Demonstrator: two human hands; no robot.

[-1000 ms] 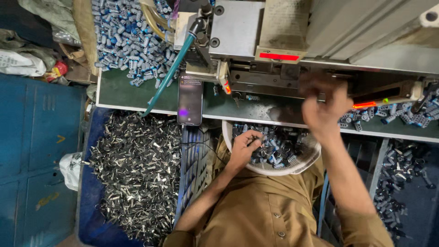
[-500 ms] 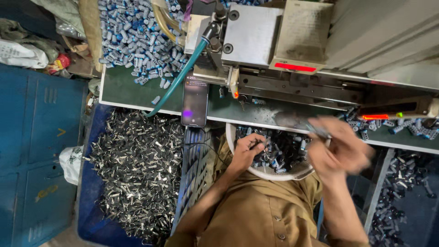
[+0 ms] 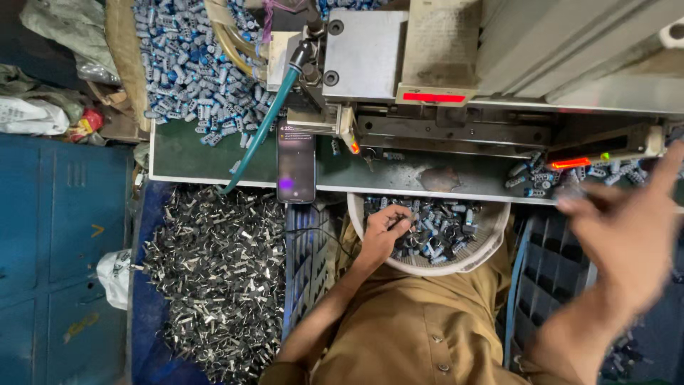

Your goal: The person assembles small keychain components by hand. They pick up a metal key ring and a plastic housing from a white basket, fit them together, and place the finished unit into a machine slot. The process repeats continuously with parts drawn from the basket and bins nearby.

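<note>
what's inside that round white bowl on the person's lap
The round white bowl holds a heap of small blue and silver cylindrical parts. The left hand reaches into them, hiding those beneath it. The bowl's bottom is covered.

**Left hand curled low, right hand raised and blurred**

The left arm runs up from the lower middle of the view, bare forearm bent at the elbow, wrist straight. The left hand (image 3: 388, 227) lies palm down with its fingers curled inward and the thumb tucked beside them. The right arm rises from the lower right corner. The right hand (image 3: 620, 221) is lifted close to the camera, fingers spread loosely and pointing up and left, blurred; its grip cannot be made out.
</note>
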